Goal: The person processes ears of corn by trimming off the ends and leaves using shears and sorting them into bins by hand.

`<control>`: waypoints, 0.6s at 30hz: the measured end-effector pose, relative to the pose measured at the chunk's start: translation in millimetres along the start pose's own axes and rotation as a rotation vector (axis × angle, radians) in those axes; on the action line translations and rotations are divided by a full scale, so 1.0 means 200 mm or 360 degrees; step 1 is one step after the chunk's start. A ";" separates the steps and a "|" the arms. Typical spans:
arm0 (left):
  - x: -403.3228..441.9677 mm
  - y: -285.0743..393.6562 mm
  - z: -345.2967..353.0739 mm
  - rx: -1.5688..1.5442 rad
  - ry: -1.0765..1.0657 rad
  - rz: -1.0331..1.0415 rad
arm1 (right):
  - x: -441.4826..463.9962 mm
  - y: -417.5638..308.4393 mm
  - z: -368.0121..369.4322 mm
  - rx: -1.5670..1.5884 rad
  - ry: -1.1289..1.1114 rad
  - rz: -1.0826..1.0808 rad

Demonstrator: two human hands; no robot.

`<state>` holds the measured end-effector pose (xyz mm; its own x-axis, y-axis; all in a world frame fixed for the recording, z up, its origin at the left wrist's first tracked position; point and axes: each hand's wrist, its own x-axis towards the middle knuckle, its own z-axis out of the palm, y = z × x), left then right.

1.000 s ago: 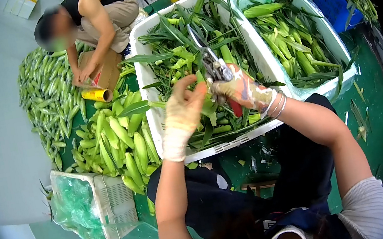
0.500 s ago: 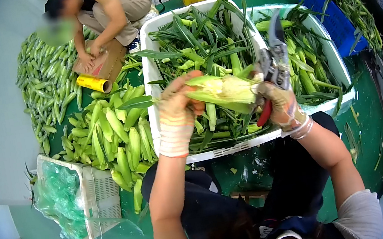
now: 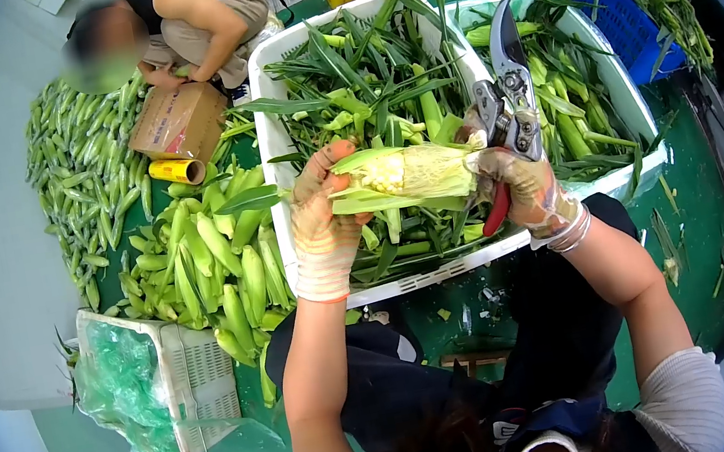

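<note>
Between my gloved hands, over the white basket (image 3: 286, 239) of corn leaves and husks, lies an ear of corn (image 3: 415, 171) with its husk partly opened and pale kernels showing. My left hand (image 3: 322, 218) is closed around its left end. My right hand (image 3: 523, 185) grips a pair of pruning shears (image 3: 510, 110) with a red handle, blades pointing up and apart. The fingers of that hand also touch the corn's right end. Both gloves look stained.
Left of the basket lies a pile of husked-on corn (image 3: 218, 250), with wrapped ears (image 3: 84, 167) beyond. A person (image 3: 199, 23) crouches by a cardboard box (image 3: 180, 122). A second bin (image 3: 617, 59) and a blue crate (image 3: 613, 11) stand right. A white crate (image 3: 205, 377) holds green plastic.
The corn has turned to lie more level, and its exposed kernels now face up more. Both hands still hold on. The crouching person's hands have moved from the box top to its far edge.
</note>
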<state>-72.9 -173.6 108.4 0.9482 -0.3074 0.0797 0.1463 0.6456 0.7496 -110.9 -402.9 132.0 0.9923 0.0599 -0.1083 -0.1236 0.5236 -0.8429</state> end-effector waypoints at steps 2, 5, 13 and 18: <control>-0.03 0.00 0.02 0.0003 0.0001 0.0048 | -0.03 -0.03 0.00 0.0043 -0.0018 0.0051; -0.07 0.03 0.06 0.0102 0.0140 0.0218 | -0.06 -0.02 -0.04 0.0129 -0.0057 0.0107; -0.18 0.01 0.02 -0.0073 0.0172 0.0345 | -0.21 0.04 -0.14 0.0262 -0.0125 0.0123; -0.20 0.02 0.02 -0.0145 0.0085 0.0390 | -0.22 -0.01 0.00 0.0074 -0.0053 -0.0173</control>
<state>-111.6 -162.4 110.7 0.9716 -0.0985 0.2153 -0.0673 0.7572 0.6498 -155.0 -407.5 138.5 0.9996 0.0284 0.0004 -0.0158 0.5676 -0.8232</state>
